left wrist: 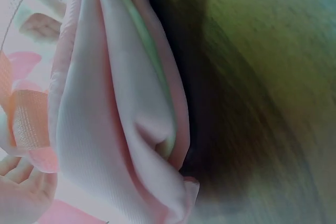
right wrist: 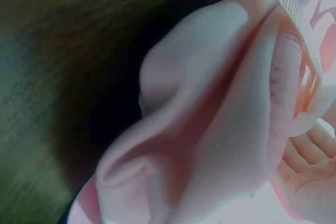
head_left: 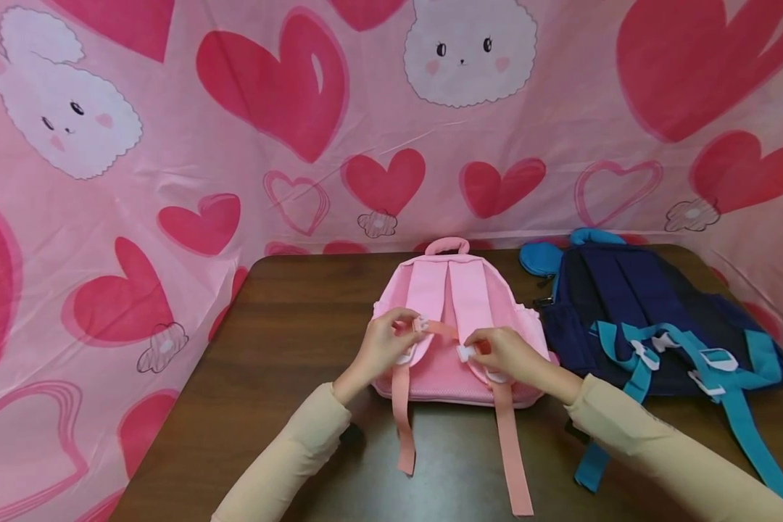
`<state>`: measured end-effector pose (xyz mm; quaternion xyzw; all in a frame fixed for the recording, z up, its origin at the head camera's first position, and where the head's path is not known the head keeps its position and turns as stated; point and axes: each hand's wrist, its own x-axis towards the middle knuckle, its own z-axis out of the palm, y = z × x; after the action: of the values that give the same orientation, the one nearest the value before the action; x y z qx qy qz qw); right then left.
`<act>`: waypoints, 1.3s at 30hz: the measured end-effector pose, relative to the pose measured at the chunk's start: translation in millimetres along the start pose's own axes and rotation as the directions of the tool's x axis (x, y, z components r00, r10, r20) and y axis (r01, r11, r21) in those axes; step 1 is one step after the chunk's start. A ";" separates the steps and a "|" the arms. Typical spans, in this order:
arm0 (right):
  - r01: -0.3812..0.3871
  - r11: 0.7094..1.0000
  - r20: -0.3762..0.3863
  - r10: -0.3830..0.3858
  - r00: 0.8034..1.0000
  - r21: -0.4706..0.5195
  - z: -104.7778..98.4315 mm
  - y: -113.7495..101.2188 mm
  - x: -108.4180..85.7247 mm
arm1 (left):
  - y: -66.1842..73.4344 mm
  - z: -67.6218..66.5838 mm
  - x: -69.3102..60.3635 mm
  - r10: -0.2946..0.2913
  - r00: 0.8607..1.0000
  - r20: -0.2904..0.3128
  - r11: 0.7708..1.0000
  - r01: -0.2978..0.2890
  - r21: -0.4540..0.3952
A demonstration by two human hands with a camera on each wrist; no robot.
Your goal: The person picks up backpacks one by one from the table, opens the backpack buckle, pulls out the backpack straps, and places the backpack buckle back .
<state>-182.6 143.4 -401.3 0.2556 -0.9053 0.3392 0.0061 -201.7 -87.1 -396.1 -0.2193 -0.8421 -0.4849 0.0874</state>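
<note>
A pink backpack (head_left: 433, 373) lies on the table with its shoulder straps (head_left: 427, 283) facing up. My left hand (head_left: 381, 344) pinches a small white buckle piece (head_left: 420, 324) at one end of a short peach strap (head_left: 444, 330). Between the thumb and fingers of my right hand (head_left: 505, 354) is another white buckle piece (head_left: 465, 353), apart from the first. Two long peach webbing tails (head_left: 512, 457) hang toward the near edge. The left wrist view shows the pack's pink side (left wrist: 105, 129) and part of my left hand (left wrist: 26, 190); pink fabric (right wrist: 210, 119) fills much of the right wrist view.
To the right lies a navy backpack (head_left: 568, 341) with teal straps (head_left: 692, 348), white buckles and a round blue pouch (head_left: 540, 259). The brown table (head_left: 287, 326) extends left of the pink pack. A pink heart-patterned cloth (head_left: 378, 109) hangs behind.
</note>
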 end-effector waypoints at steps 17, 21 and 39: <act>0.073 0.997 -0.010 -0.073 0.997 -0.001 3.6 3.9 -4.4 | -0.8 -7.7 2.0 0.058 0.992 -0.109 0.998 -0.059 -0.005; 0.065 0.998 0.008 -0.065 0.998 0.022 3.4 4.3 -5.8 | -2.5 -8.5 2.3 0.058 0.991 -0.125 0.998 -0.059 -0.010; 0.117 0.989 -0.074 -0.110 0.991 0.094 -11.3 -10.4 0.8 | 15.1 -13.2 -0.6 0.068 0.996 -0.064 0.996 -0.071 -0.048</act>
<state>-180.3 143.3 -386.1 0.2950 -0.8709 0.3908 0.0438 -195.2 -92.0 -377.8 -0.2353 -0.8183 -0.5093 0.1251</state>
